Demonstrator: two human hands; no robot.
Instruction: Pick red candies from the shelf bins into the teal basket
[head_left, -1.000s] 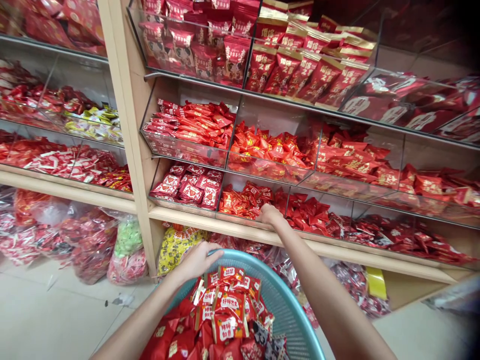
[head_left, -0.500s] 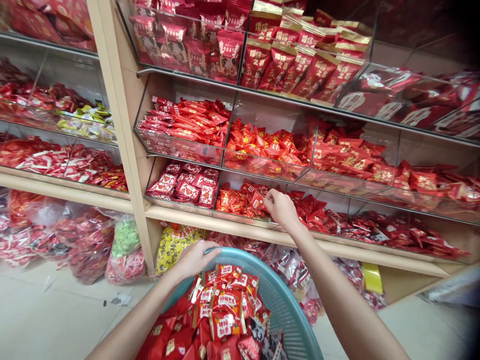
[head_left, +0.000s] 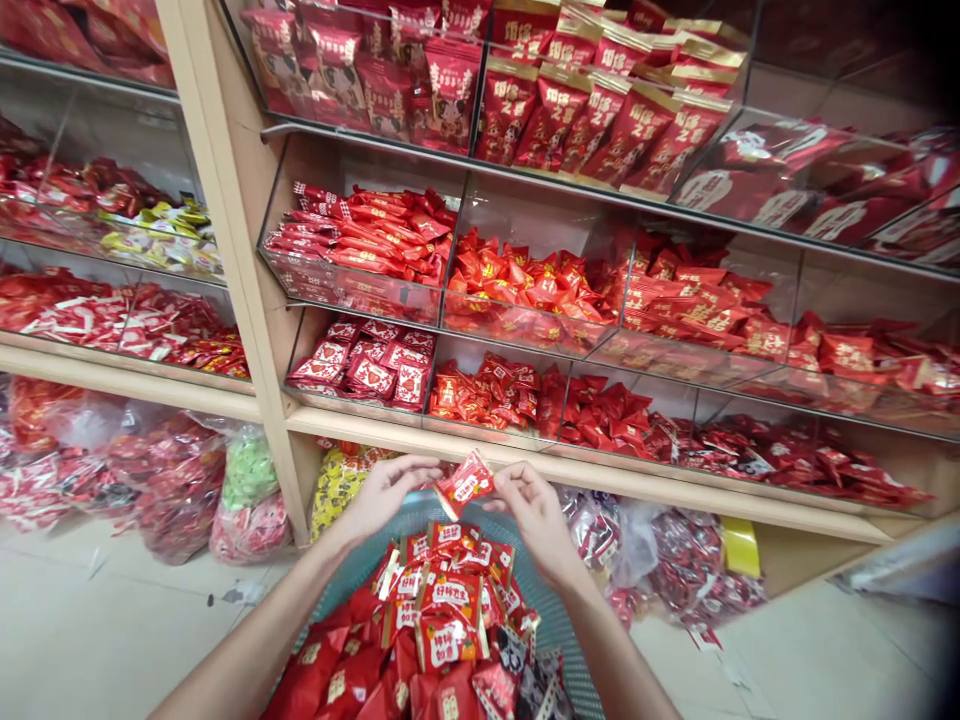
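Observation:
A small red wrapped candy (head_left: 466, 484) with white lettering is pinched at its right end by my right hand (head_left: 531, 510). My left hand (head_left: 390, 492) is open, fingers stretched toward the candy's left end; whether they touch it I cannot tell. Both hands are over the far rim of a teal plastic basket (head_left: 581, 655). Inside the basket lies a heap of red candy packets (head_left: 450, 600), some with gold edges, and a few black-and-white ones at the right. The basket's near side is out of view.
A wooden shelf unit (head_left: 465, 440) with clear-fronted bins of red candies (head_left: 491, 390) stands ahead. Beneath its lowest board are plastic bags of sweets (head_left: 345, 485). A wooden upright (head_left: 232, 250) divides the shelves at left. Pale tiles (head_left: 112, 620) cover the floor.
My right hand has drawn back from the lower bin to above the basket's rim, bringing a red candy. The left hand has lifted slightly off the rim beside it.

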